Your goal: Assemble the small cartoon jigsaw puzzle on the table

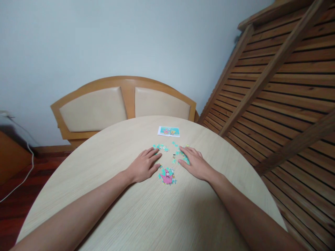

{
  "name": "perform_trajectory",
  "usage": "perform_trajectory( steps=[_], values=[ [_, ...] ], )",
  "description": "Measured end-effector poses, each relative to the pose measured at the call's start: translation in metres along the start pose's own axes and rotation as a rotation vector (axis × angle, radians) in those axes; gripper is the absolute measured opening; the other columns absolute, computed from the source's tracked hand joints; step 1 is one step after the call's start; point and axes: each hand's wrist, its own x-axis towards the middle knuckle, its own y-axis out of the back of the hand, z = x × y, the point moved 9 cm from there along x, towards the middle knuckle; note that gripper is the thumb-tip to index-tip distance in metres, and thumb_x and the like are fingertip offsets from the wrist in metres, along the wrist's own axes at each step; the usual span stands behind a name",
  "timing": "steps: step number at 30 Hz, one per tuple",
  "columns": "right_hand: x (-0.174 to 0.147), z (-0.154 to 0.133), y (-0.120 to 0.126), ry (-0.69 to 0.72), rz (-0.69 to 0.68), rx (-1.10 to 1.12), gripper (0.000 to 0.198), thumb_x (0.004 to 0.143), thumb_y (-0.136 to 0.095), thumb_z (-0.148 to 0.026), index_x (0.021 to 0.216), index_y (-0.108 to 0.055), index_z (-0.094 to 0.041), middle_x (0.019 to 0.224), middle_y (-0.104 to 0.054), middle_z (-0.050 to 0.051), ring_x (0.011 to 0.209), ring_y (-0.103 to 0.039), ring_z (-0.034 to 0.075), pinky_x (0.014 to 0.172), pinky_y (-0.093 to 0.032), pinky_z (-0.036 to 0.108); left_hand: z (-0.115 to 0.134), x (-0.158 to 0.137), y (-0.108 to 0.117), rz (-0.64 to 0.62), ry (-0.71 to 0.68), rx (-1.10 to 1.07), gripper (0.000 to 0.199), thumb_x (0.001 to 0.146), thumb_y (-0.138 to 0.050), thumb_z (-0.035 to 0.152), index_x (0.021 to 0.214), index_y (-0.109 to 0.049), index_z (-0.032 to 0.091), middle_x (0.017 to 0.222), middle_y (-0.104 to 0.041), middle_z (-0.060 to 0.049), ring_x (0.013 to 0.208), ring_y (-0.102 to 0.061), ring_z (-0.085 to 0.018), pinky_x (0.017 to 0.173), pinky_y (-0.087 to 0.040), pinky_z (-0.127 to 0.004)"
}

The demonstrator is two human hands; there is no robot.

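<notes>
Palm down on the round table (110, 153), my left hand (144, 164) lies with its fingers spread, left of a partly joined jigsaw puzzle (167, 176) that shows a pink starfish figure. My right hand (195, 162) also rests open, its fingers over some loose turquoise puzzle pieces (186, 159) and covering part of them. More loose pieces (160, 147) lie beyond my left fingertips. Neither hand grips anything. Farther back sits a small picture card (169, 131) with a pink and a yellow cartoon figure on turquoise.
Behind the table stands a wooden headboard (128, 94) with two beige padded panels, against a pale wall (117, 38). A slatted wooden frame (274, 83) leans at the right. On the left, a white cable (31, 164) hangs down towards the dark red floor (42, 169).
</notes>
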Motion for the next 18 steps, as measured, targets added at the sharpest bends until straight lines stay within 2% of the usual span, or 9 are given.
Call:
perform_trajectory(
  steps=[4,7,10,13,18],
  values=[
    [0.000,0.003,-0.006,-0.004,-0.067,0.046,0.058,0.096,-0.053,-0.048,0.147,-0.043,-0.022,0.144,-0.054,0.014,0.141,-0.037,0.031,0.113,-0.029,0.054,-0.005,-0.001,-0.006,-0.058,0.031,-0.023,0.055,0.101,-0.041,0.050,0.147,-0.044,0.018,0.156,-0.038,-0.014,0.147,-0.029,-0.035,0.116,-0.029,-0.058],
    [0.002,0.000,-0.003,0.011,-0.045,0.085,0.055,0.096,-0.053,-0.043,0.147,-0.042,-0.023,0.135,-0.062,0.011,0.139,-0.039,0.029,0.112,-0.030,0.054,-0.001,0.000,-0.001,-0.022,-0.004,-0.047,0.053,0.100,-0.047,0.046,0.144,-0.046,0.017,0.153,-0.043,-0.015,0.145,-0.033,-0.034,0.116,-0.030,-0.056],
    [0.002,0.002,-0.003,0.005,-0.019,0.079,0.054,0.097,-0.053,-0.043,0.146,-0.043,-0.024,0.140,-0.058,0.012,0.139,-0.040,0.029,0.111,-0.031,0.054,0.007,0.000,0.008,0.031,-0.045,-0.065,0.047,0.099,-0.049,0.040,0.140,-0.049,0.017,0.148,-0.049,-0.015,0.141,-0.039,-0.032,0.115,-0.033,-0.054],
    [0.001,0.003,-0.007,0.009,-0.042,0.077,0.055,0.096,-0.053,-0.046,0.145,-0.045,-0.024,0.147,-0.052,0.013,0.142,-0.037,0.030,0.113,-0.029,0.055,0.020,0.001,0.018,0.058,-0.114,-0.101,0.039,0.101,-0.048,0.034,0.137,-0.051,0.021,0.142,-0.055,-0.012,0.135,-0.046,-0.028,0.112,-0.037,-0.051],
    [0.001,-0.002,-0.005,0.068,-0.039,0.139,0.055,0.093,-0.058,-0.035,0.145,-0.044,-0.025,0.136,-0.062,0.009,0.141,-0.038,0.028,0.113,-0.029,0.053,0.057,-0.004,0.027,-0.006,-0.330,-0.192,0.032,0.099,-0.051,0.031,0.129,-0.059,0.024,0.127,-0.064,-0.010,0.119,-0.057,-0.024,0.104,-0.044,-0.043]
  ],
)
